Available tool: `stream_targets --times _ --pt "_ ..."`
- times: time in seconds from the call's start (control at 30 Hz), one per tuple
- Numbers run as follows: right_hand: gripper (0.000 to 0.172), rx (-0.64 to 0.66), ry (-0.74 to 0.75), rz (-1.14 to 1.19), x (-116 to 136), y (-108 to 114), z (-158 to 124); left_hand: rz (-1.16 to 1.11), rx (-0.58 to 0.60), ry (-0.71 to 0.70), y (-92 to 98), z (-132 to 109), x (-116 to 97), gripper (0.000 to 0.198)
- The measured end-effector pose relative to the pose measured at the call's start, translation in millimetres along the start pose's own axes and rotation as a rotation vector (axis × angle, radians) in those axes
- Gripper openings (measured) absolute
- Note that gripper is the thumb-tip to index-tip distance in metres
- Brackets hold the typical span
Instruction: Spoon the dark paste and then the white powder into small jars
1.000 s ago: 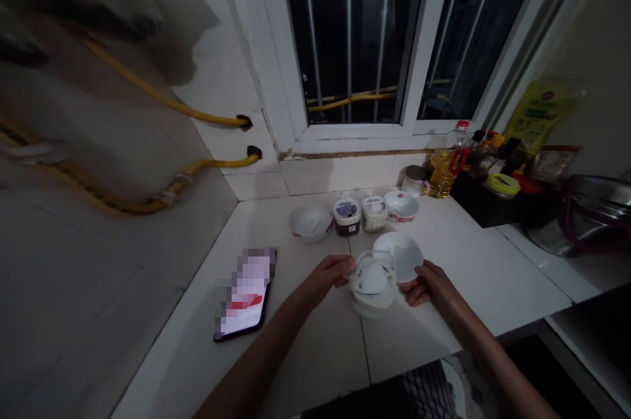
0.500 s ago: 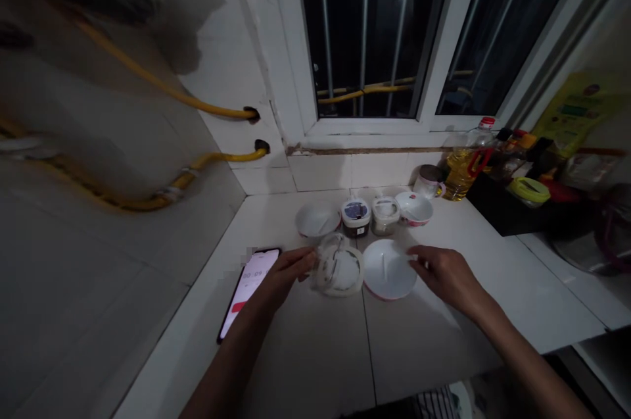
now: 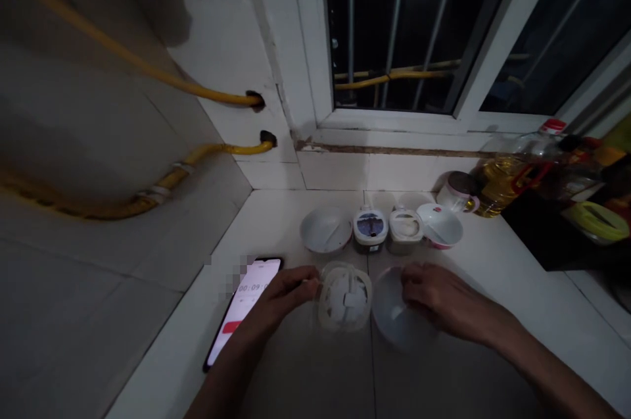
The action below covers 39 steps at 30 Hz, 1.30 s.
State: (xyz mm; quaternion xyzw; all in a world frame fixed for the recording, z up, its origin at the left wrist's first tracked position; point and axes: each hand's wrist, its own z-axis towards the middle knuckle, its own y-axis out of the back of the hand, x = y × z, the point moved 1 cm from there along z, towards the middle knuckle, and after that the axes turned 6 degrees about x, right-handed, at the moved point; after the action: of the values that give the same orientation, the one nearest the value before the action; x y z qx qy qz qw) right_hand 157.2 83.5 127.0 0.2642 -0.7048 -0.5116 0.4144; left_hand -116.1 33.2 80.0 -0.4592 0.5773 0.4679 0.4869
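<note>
A clear, squarish plastic container (image 3: 362,310) with white contents stands on the counter in front of me. My left hand (image 3: 296,287) is closed, pinching the container's upper left edge; whether it grips the lid or the rim cannot be told. To the right of the container sits a white bowl (image 3: 387,307). Over that bowl's right side my right hand (image 3: 428,291) hangs with its fingers curled together, and they hide whatever is between them. Behind these stand a container with dark contents (image 3: 371,228) and another with a whitish lid (image 3: 405,228).
A phone showing a timer (image 3: 249,304) lies left of my left forearm. Two more bowls, one at the left (image 3: 315,235) and one at the right (image 3: 446,225), flank the rear containers. Farther right are a lidded mug (image 3: 451,195) and an oil bottle (image 3: 497,185).
My right hand has moved from the bowl's right rim to over the bowl. My left hand still holds the container's edge, and its raised lid looks lower. The camera view has shifted.
</note>
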Motion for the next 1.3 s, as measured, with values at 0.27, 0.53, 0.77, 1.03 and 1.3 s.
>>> stream_targets --times 0.27,0.53,0.77,1.03,1.3 --pt "0.027 -0.632 -0.373 0.668 -30.1 -22.4 -27.3 0.039 0.103 -0.049 -2.1 2.5 -2.1 0.042" --pt "0.034 -0.897 -0.448 0.923 -27.2 -27.5 -27.6 0.088 0.162 -0.084 -2.5 8.5 -22.3 0.041" --pt "0.037 -1.036 -0.354 1.054 -21.8 -28.2 -30.5 0.323 0.292 -0.169 -7.5 37.4 -54.2 0.041" --pt "0.041 -0.889 -0.208 1.093 -0.7 -40.7 -14.2 0.779 0.385 -0.205 -27.9 63.3 -78.2 0.045" --pt "0.038 -1.001 -0.228 1.110 8.2 -44.6 -22.4 1.352 0.418 -0.225 -67.8 64.0 -116.0 0.041"
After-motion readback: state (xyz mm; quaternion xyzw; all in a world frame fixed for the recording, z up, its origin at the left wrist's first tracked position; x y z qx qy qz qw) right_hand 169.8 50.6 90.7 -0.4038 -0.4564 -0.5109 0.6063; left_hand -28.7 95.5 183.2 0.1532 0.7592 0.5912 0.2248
